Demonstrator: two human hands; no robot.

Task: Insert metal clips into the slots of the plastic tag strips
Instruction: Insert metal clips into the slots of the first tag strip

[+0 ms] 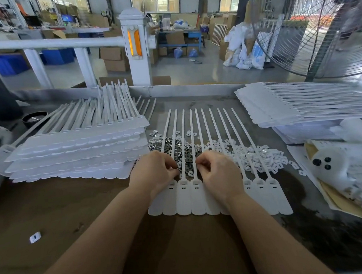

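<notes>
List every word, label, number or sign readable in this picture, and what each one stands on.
No text can be read.
Paper sheets at the right of the table: print too blurred.
Monitor in the far background: too small.
White sacks on the floor: blue marks, illegible.
Plastic tag strips: blank.

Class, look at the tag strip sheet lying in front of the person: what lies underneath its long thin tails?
Under the tails of the tag strip sheet lie a pile of metal clips and white plastic pieces. The left hand and right hand cover whatever lies beneath them.
</notes>
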